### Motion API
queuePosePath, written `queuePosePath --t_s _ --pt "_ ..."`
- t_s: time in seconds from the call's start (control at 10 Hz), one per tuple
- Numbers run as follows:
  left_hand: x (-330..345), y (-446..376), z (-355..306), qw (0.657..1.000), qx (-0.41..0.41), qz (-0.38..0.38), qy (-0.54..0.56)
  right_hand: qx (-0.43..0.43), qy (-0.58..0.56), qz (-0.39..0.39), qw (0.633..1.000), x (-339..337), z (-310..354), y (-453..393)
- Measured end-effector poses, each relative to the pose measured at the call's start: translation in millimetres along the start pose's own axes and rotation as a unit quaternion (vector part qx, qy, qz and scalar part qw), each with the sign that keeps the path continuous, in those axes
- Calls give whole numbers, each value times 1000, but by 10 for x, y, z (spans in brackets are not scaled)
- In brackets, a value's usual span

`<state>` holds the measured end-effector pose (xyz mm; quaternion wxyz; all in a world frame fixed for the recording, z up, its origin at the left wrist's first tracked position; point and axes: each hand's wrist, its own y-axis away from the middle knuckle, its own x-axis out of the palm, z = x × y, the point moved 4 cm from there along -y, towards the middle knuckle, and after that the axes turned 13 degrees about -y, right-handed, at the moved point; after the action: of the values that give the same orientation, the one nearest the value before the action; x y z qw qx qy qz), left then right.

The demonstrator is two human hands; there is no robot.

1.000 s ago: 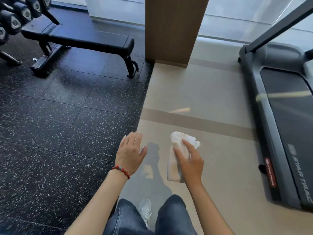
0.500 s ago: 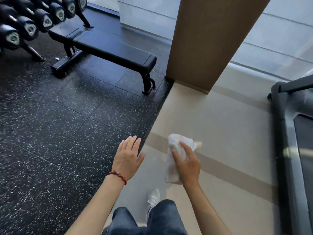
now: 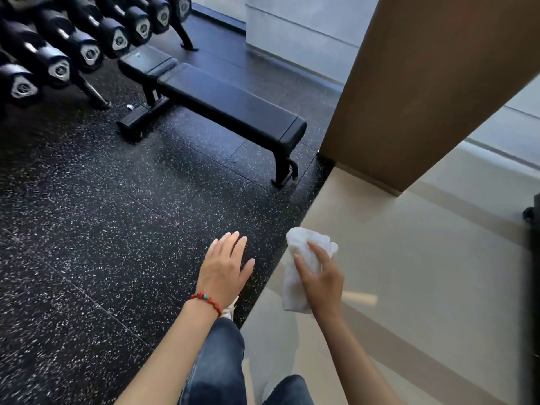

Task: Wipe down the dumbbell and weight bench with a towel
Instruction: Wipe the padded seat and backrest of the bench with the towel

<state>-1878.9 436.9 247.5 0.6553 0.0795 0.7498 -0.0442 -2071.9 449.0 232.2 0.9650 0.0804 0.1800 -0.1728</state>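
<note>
Head view shows the person standing at the border between the black speckled rubber floor (image 3: 87,229) and the pale floor (image 3: 409,273), with nothing wiped yet, as far as I can judge. The right hand (image 3: 320,283) grips a white towel (image 3: 295,283), its fingers curled over the bunched cloth; I think it is held folded like this so that it is ready to press on a surface at once. The left hand (image 3: 223,271) holds nothing, fingers straight and close together, palm down (it wears a red bead bracelet (image 3: 207,301) on the wrist), probably kept free to steady or lift a weight. The weight bench (image 3: 222,103) stands ahead on the rubber floor, well apart from both hands, its near end beside a brown pillar (image 3: 423,83). The dumbbells (image 3: 87,45) rest on a rack at the upper left, just behind the bench's far end.
</note>
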Motion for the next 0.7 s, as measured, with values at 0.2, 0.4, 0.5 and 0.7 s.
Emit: queuePosePath --t_s 0.2,0.4,0.5,0.7 --pt "-162 -1182 628 999 31 10 -15 21 1 -24 999 710 377 -927" --pt "-341 -2297 1087 998 56 5 -26 38 4 -55 998 1180 735 -1762" --pt "-351 -2783 1156 998 58 2 -20 40 3 -69 997 1295 817 -2176" --pt "-170 -3807 1128 997 76 -8 -18 57 -15 -68 996 1534 757 -3193"
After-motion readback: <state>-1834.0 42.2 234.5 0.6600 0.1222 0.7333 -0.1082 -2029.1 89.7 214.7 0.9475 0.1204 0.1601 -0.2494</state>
